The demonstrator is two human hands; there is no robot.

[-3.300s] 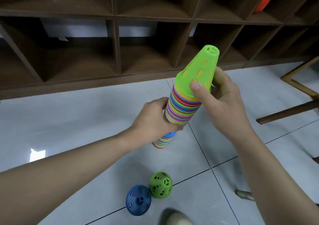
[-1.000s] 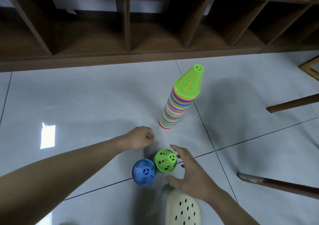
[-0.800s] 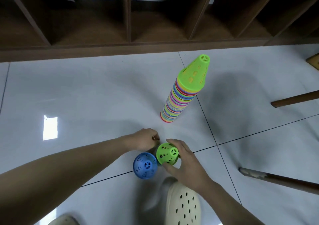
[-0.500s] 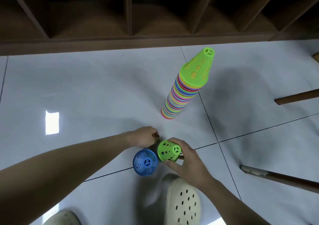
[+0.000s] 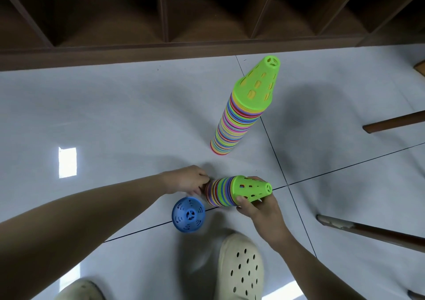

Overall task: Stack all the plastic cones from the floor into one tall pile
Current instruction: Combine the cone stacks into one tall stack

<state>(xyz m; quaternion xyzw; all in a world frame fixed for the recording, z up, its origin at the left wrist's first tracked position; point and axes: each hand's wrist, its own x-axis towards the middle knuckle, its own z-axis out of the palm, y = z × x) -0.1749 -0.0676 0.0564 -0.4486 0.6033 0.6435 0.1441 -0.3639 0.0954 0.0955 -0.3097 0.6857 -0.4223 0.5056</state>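
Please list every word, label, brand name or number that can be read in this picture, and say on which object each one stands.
None: no readable text shows in the head view.
Tall cone pile: only coloured bands and cut-out holes.
Short cone stack held by both hands: holes only.
Blue cone: slots only, slightly blurred.
Cream shoe: holes, no visible brand.

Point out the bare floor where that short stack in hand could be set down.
Bare tile lies left of the tall pile, up to the shelf base, and between the pile and the wooden legs. It is crowded near the blue cone, both hands and the shoe.
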